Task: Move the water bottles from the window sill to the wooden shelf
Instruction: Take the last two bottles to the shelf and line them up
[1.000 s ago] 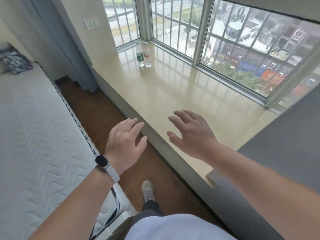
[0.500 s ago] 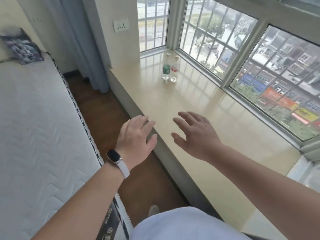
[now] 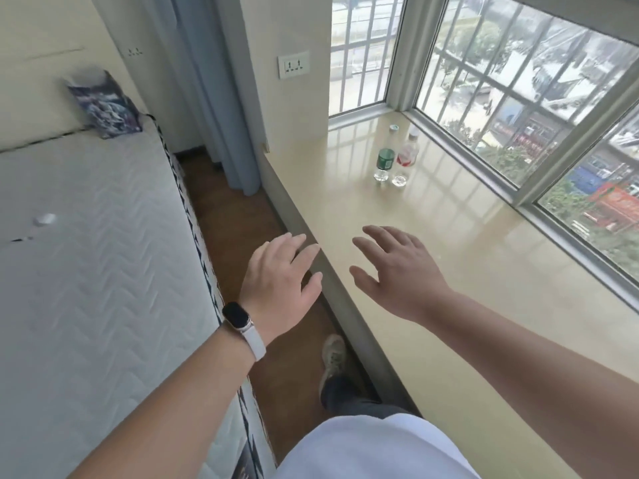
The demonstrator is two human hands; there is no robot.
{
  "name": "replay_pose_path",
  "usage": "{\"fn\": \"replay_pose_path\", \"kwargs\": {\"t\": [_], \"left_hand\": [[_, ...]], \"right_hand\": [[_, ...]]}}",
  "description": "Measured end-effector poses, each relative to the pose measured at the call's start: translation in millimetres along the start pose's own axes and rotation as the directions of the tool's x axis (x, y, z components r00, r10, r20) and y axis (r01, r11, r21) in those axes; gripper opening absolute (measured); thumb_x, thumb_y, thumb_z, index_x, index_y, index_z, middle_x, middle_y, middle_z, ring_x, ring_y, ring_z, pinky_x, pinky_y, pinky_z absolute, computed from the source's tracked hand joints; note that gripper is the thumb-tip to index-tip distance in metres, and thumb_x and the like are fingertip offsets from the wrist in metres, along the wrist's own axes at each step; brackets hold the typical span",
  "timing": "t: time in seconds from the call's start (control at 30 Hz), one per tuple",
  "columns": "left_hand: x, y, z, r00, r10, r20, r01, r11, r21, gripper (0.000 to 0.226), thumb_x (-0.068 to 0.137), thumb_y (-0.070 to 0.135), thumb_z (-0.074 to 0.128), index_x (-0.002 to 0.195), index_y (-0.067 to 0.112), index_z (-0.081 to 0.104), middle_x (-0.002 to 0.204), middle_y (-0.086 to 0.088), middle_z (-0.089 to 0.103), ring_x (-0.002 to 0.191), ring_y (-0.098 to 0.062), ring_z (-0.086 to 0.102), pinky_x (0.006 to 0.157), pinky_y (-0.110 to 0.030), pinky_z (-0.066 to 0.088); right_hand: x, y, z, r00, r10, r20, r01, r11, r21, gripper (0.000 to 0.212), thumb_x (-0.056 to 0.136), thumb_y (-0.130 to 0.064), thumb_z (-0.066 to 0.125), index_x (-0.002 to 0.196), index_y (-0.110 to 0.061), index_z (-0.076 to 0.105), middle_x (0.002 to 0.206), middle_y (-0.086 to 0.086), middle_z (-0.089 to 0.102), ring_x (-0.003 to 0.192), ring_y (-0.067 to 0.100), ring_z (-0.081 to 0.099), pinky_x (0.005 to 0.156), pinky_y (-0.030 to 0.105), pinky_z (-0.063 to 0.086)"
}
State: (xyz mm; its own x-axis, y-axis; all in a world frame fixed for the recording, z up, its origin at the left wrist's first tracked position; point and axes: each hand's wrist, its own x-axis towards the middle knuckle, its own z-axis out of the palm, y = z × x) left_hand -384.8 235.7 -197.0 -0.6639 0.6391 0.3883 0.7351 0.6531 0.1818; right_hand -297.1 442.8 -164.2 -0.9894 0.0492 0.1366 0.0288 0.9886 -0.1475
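Note:
Two clear water bottles stand side by side far along the cream window sill [image 3: 466, 271], close to the window corner. The green-labelled bottle [image 3: 384, 157] is on the left, the red-labelled bottle [image 3: 407, 160] on the right. My left hand [image 3: 280, 285], with a watch on its wrist, hovers open over the sill's near edge and the floor gap. Over the sill itself, my right hand [image 3: 397, 271] is stretched forward with its fingers spread. Both hands hold nothing and are well short of the bottles. No wooden shelf is in view.
A bare white mattress [image 3: 86, 271] fills the left side, with a dark patterned cushion [image 3: 105, 105] at its far end. A narrow strip of brown floor [image 3: 235, 216] runs between bed and sill. A grey-blue curtain [image 3: 221, 98] hangs by the wall socket [image 3: 293, 65]. Barred windows [image 3: 518, 98] line the sill.
I have moved forward along the sill and the view has swung left, so the bottles look nearer and larger. Both hands stay open and raised in about the same pose.

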Motion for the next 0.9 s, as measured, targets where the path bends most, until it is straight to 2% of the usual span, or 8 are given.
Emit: {"fn": "replay_pose_path", "kwargs": {"t": [0.17,0.23,0.3,0.47,0.63,0.8,0.9], "left_hand": [[82,-34,29,0.998,-0.023,0.057,0.021,0.999,0.032,0.042,0.09,0.042,0.048,0.122,0.018,0.062,0.128,-0.009,0.063,0.121,-0.031,0.055,0.097,-0.051,0.046],[120,-37,39,0.995,-0.021,0.098,0.018,0.999,0.03,0.04,0.089,0.039,0.055,0.122,0.018,0.063,0.127,-0.008,0.063,0.121,-0.03,0.054,0.098,-0.049,0.046],[158,-35,47,0.991,-0.001,0.134,-0.002,1.0,0.025,0.039,0.089,0.035,0.062,0.123,0.018,0.063,0.128,-0.006,0.063,0.122,-0.029,0.054,0.1,-0.048,0.043],[241,-42,59,0.979,0.036,0.2,-0.044,0.998,0.035,0.041,0.091,0.034,0.06,0.129,0.018,0.062,0.136,-0.006,0.059,0.128,-0.028,0.05,0.105,-0.047,0.037],[300,-49,71,0.967,0.103,0.232,-0.114,0.993,0.037,0.041,0.09,0.032,0.065,0.127,0.015,0.063,0.134,-0.008,0.06,0.127,-0.031,0.053,0.104,-0.047,0.038],[357,-60,104,0.956,0.143,0.258,-0.135,0.99,-0.049,0.041,0.088,0.029,0.068,0.126,0.014,0.064,0.134,-0.009,0.06,0.126,-0.031,0.053,0.101,-0.048,0.04],[390,-72,128,0.943,0.188,0.275,-0.161,0.98,-0.118,0.041,0.09,0.029,0.066,0.128,0.015,0.063,0.135,-0.008,0.059,0.127,-0.031,0.051,0.101,-0.048,0.04]], "right_hand": [[76,38,20,1.0,0.022,0.008,-0.023,0.998,0.053,0.047,0.091,-0.044,0.056,0.127,-0.013,0.06,0.136,0.012,0.056,0.125,0.035,0.049,0.102,0.046,0.036],[103,60,22,0.998,0.053,0.019,-0.054,0.996,0.066,0.048,0.091,-0.045,0.054,0.127,-0.014,0.06,0.137,0.011,0.055,0.126,0.034,0.048,0.103,0.045,0.035],[128,83,23,0.996,0.084,0.017,-0.085,0.994,0.072,0.048,0.091,-0.046,0.052,0.127,-0.014,0.059,0.137,0.01,0.055,0.127,0.034,0.047,0.103,0.045,0.034],[192,127,20,0.989,0.146,-0.034,-0.143,0.987,0.072,0.048,0.091,-0.046,0.055,0.127,-0.014,0.059,0.137,0.01,0.054,0.126,0.032,0.046,0.102,0.042,0.032],[222,157,20,0.969,0.236,-0.072,-0.229,0.969,0.096,0.048,0.09,-0.046,0.054,0.126,-0.014,0.06,0.136,0.01,0.055,0.126,0.033,0.047,0.101,0.042,0.035],[242,189,28,0.932,0.358,-0.054,-0.352,0.931,0.091,0.05,0.091,-0.048,0.051,0.13,-0.016,0.057,0.138,0.006,0.053,0.129,0.03,0.043,0.104,0.041,0.033],[253,200,35,0.899,0.43,-0.08,-0.426,0.902,0.066,0.049,0.089,-0.046,0.054,0.127,-0.015,0.059,0.134,0.007,0.056,0.125,0.031,0.048,0.101,0.041,0.036]]}}
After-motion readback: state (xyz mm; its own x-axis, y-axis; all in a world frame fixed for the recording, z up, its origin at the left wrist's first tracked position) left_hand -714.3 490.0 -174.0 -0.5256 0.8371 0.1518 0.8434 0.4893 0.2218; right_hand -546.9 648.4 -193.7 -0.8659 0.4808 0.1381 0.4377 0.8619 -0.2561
